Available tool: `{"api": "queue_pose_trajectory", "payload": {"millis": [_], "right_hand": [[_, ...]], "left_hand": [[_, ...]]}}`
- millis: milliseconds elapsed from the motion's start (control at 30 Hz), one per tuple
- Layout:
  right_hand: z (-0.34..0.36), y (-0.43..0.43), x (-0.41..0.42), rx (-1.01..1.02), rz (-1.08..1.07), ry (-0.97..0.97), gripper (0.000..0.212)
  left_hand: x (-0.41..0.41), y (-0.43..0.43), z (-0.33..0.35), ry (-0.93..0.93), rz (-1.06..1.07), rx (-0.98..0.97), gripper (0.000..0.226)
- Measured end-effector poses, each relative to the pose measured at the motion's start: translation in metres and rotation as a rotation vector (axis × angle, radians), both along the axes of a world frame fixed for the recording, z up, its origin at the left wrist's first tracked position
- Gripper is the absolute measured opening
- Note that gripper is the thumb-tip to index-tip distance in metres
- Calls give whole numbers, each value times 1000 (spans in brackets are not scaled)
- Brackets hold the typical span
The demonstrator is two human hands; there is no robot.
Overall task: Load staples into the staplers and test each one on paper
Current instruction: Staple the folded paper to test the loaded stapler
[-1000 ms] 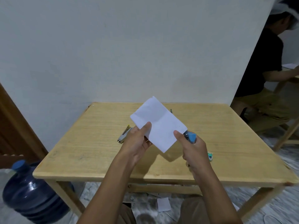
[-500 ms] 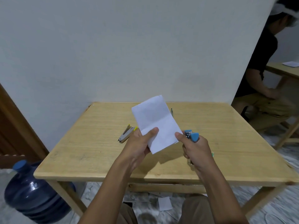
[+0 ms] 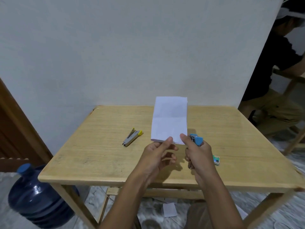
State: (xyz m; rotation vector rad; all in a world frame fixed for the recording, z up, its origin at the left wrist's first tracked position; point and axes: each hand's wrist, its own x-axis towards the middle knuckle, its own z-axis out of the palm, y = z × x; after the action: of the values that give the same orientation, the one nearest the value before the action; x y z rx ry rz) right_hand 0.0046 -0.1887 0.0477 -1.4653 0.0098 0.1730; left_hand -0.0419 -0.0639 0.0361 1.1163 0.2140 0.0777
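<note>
A folded white paper (image 3: pixel 170 119) stands upright above the wooden table (image 3: pixel 102 156). My left hand (image 3: pixel 158 154) pinches its lower edge between thumb and fingers. My right hand (image 3: pixel 198 154) grips a blue stapler (image 3: pixel 197 140), and its thumb presses the paper's lower right corner. The stapler's blue head pokes out just right of the paper. A second stapler (image 3: pixel 132 137), grey with a yellow end, lies on the table to the left. A small green staple box (image 3: pixel 216 159) lies just right of my right hand.
A blue water jug (image 3: pixel 38 199) stands on the floor by the table's left leg. Another person (image 3: pixel 280 76) sits at the far right beside another table. A white scrap of paper (image 3: pixel 169 209) lies on the floor under the table. A white wall stands behind.
The paper has turned from a tilted slant to upright. My left hand shifted right to pinch its lower edge, and my right thumb moved onto its lower right corner.
</note>
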Motion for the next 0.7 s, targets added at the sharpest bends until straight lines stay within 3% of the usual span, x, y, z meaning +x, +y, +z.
{"api": "queue_pose_trajectory", "payload": {"millis": [100,200,300,367,467,700], "right_hand": [[-4,2,-3,-56,63,-64,28],[-2,-9,2,-66,266,-119,22],[-1,-20,13,45,500,-11,47],[-1,-24,19,94,609,56,53],[1,-28,19,76,745,50,46],[6,-21,11,30,888,36,39]], "left_hand": [[4,-3,-1,-5,122,54,22],[5,6,0,-48,136,143,24],[4,18,5,-54,130,212,16],[2,22,9,-51,110,253,18],[-1,26,14,-62,50,343,28],[-4,31,20,-86,-15,614,24]]}}
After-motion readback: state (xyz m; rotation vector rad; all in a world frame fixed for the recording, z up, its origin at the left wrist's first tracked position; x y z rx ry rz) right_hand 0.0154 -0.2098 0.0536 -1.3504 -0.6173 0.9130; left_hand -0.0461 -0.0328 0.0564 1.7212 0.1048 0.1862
